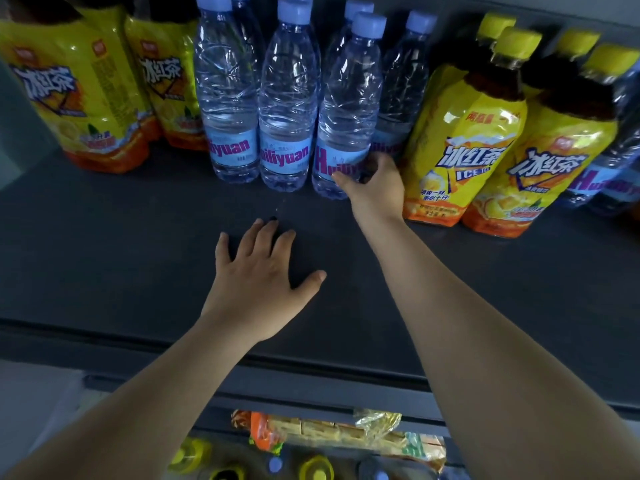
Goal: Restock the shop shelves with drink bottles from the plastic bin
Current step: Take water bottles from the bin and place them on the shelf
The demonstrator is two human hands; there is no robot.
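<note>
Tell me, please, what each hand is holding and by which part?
The right hand grips a water bottle low on its body, at the label near the base. The left hand holds nothing, lying flat on the shelf.

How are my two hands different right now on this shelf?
The left hand lies flat, fingers spread, on a bare part of the dark shelf; the right hand is curled around the base of a water bottle. The left hand holds nothing, while the right grips that bottle. The right hand reaches deeper, up to the bottle row; the left sits nearer the shelf's front edge. Both are bare, on the same shelf.
</note>
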